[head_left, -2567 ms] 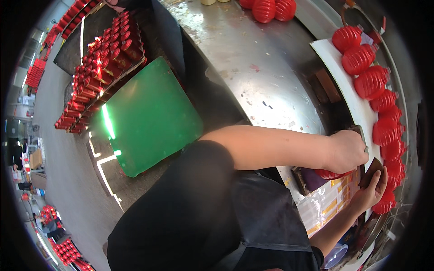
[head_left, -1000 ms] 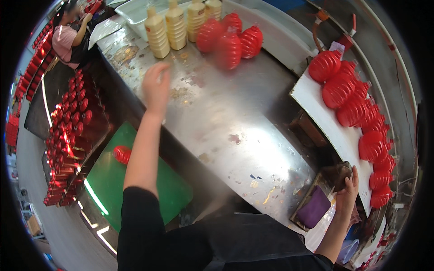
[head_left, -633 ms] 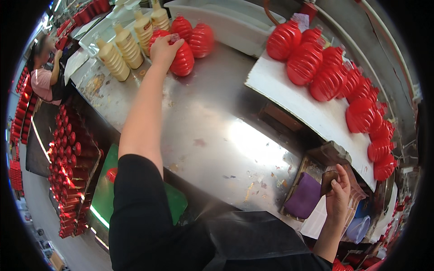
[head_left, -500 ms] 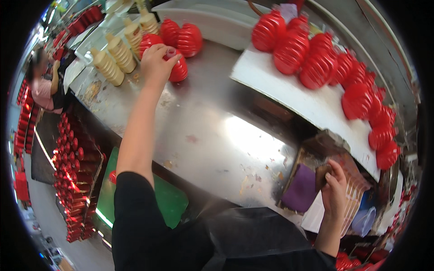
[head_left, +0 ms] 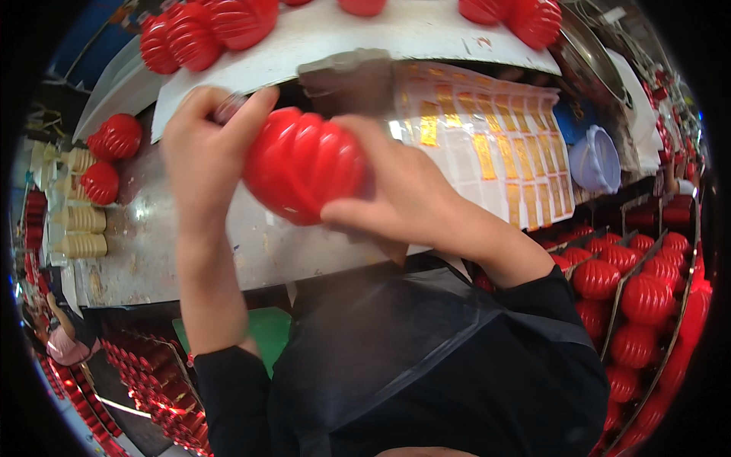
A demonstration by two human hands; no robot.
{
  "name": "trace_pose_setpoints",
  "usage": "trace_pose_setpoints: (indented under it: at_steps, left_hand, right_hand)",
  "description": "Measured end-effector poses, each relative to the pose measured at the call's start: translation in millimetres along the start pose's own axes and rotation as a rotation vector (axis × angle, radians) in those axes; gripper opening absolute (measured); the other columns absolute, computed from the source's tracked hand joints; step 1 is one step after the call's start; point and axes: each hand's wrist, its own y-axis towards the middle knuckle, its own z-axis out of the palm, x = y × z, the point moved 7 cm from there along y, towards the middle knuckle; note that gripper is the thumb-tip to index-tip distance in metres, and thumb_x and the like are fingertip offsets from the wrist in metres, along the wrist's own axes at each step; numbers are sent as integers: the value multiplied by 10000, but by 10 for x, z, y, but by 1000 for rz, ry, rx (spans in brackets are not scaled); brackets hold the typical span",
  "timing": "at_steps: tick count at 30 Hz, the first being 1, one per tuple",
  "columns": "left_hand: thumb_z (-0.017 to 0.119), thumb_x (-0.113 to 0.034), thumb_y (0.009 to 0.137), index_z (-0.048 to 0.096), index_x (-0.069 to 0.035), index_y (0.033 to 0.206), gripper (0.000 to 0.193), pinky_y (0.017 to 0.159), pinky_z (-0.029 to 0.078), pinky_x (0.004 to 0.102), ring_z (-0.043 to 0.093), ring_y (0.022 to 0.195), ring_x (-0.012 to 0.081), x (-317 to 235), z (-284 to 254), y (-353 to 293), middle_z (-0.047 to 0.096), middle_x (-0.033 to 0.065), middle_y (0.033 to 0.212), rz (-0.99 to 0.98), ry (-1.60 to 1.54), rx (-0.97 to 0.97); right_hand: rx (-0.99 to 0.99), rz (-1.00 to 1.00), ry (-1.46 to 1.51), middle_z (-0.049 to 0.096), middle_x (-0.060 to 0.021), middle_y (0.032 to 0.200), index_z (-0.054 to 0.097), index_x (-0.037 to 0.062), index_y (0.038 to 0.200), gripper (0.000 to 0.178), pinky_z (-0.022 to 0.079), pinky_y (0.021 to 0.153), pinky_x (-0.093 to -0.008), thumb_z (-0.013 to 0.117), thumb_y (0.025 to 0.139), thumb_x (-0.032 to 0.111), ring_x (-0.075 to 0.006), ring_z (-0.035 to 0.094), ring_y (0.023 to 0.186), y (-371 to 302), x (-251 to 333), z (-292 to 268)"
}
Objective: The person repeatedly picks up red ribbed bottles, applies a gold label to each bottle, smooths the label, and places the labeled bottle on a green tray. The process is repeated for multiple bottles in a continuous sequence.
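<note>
A glossy red ribbed bottle [head_left: 304, 167] is held up in front of me, tilted on its side above the metal worktop [head_left: 152, 266]. My left hand [head_left: 209, 148] is closed round its neck. The fingers of my right hand [head_left: 400, 186] curve round its wide end, thumb below. A brownish flat piece [head_left: 392, 250] shows blurred beneath my right hand; whether that hand also holds it cannot be made out. Just beyond my right hand lies a white sheet with rows of gold labels [head_left: 483, 145].
Red bottles [head_left: 194, 34] stand along a white shelf [head_left: 335, 34] at the back. Cream bottles [head_left: 82, 218] and two red ones [head_left: 99, 183] stand at left. A lavender bucket [head_left: 596, 161] sits at right, above partitioned boxes of red bottles [head_left: 640, 297]. A green board [head_left: 270, 335] is below the worktop.
The view has swung right. My left hand has brought a red bottle from the worktop's far left to my front. My right hand has come up from beside the purple pad onto the bottle.
</note>
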Motion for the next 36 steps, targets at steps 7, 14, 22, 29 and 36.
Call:
trace_pose_setpoints:
  at_steps: [7, 14, 22, 29, 36]
  left_hand:
    - [824, -366, 933, 654, 10, 1235, 512, 903, 518, 293, 636, 1007, 145, 345, 1326, -148, 696, 98, 1108, -372, -460, 284]
    - [849, -287, 906, 448, 7, 1550, 813, 1162, 461, 410, 572, 1349, 262, 571, 1408, -554, 567, 177, 1480, -438, -803, 233]
    - [725, -284, 1034, 495, 28, 1508, 612, 1089, 503, 364, 615, 1250, 204, 455, 1342, -551, 633, 140, 1391, -418, -694, 170]
    - [580, -327, 1115, 532, 2, 1487, 499, 984, 523, 303, 626, 1127, 142, 607, 1368, -622, 651, 93, 1333, -416, -662, 90]
    - [659, -291, 1079, 479, -28, 1522, 545, 905, 526, 284, 602, 1005, 106, 561, 1413, -747, 654, 54, 1233, -537, -918, 120]
  right_hand:
    - [-130, 299, 36, 760, -238, 1147, 640, 34, 1393, 590, 582, 886, -404, 740, 930, 385, -365, 754, 1002, -55, -913, -362]
    - [-242, 292, -715, 767, -136, 1045, 773, 49, 1076, 179, 593, 767, -433, 680, 977, 166, -349, 748, 872, -1080, -1497, -1012]
    - [274, 334, -1091, 631, -118, 1465, 644, 25, 1377, 521, 593, 598, -345, 658, 868, 132, -202, 692, 665, -1985, -1185, -292]
    - [47, 36, -910, 682, -91, 1353, 688, 6, 1252, 417, 572, 616, -337, 742, 867, 156, -221, 678, 662, -2106, -1111, -417]
    - [130, 539, -189, 797, -108, 878, 800, 18, 977, 103, 594, 664, -314, 772, 930, 105, -180, 757, 735, -1856, -1304, -643]
